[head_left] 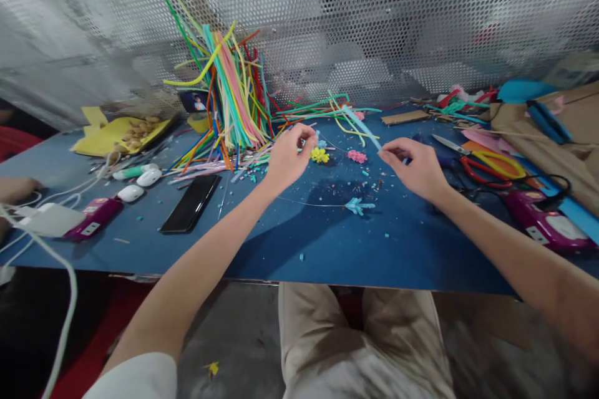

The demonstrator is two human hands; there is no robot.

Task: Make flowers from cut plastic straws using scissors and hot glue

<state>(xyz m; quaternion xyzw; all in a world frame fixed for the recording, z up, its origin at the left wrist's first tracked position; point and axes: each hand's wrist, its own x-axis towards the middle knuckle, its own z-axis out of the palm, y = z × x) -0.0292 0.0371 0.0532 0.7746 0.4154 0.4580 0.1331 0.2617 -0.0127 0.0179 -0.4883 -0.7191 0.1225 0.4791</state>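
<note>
My right hand (414, 165) pinches the lower end of a light blue pipe cleaner (362, 128), which slants up and to the left. The fingertips of my left hand (291, 153) are pressed together; what they hold, if anything, is too small to make out. Just right of that hand lie a yellow fuzzy flower (320, 155) and a small light blue piece (321, 143), partly hidden by the fingers. Between my hands a pink flower (357, 156) rests on the blue table. Nearer to me is a light blue leaf-like sprig (358, 206) on a thin wire.
A tall bundle of coloured pipe cleaners (234, 93) stands at the back left. A black phone (189, 204), white cables and a purple power strip (96, 218) lie left. Scissors (496, 165), another purple strip (547, 218) and cardboard (543, 121) are right. Perforated metal rises behind.
</note>
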